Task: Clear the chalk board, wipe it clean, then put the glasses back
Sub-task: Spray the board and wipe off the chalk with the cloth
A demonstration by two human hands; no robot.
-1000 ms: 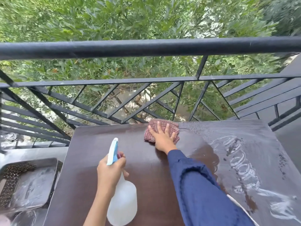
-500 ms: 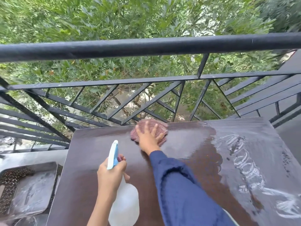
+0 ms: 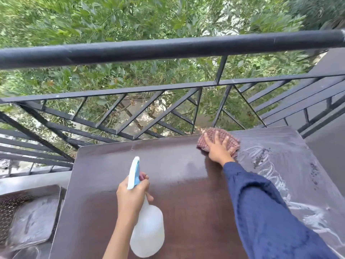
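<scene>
I see the dark board below the railing, wet on its right part. My right hand presses flat, fingers spread, on the checked cloth at the board's far edge; my left hand grips the spray bottle over its near side.

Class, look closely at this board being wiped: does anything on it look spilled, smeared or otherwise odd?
Yes. The right part of the board carries white wet streaks and dark specks, not yet wiped, beside the cloth. The rest looks even.
</scene>
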